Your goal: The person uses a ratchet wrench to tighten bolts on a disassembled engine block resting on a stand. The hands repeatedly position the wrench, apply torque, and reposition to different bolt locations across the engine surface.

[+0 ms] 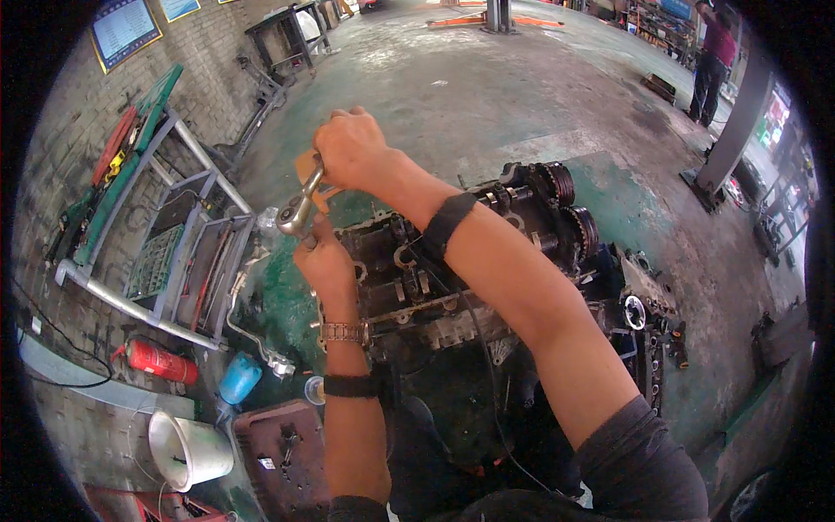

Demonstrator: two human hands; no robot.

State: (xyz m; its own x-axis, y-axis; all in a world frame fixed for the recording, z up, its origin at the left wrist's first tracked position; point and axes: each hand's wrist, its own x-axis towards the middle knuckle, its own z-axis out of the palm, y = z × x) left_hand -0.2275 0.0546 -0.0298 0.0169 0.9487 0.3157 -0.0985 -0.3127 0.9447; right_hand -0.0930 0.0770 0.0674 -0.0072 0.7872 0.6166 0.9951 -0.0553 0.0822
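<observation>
A shiny ratchet wrench is held above the left end of a dark, oily engine. My right hand is closed around its handle, with the arm reaching across the engine. Just under the ratchet head, my left hand is closed, its fingertips against the tool's drive end. Whatever sits below the head is mostly hidden by those fingers. Two round toothed gears stand at the engine's far right end. A tan piece shows behind the right hand; its kind is unclear.
A metal rack with tools stands at left, near a red fire extinguisher, a blue container and a white bucket. A brown tray lies near my left arm. Loose engine parts lie right. Another person stands far right.
</observation>
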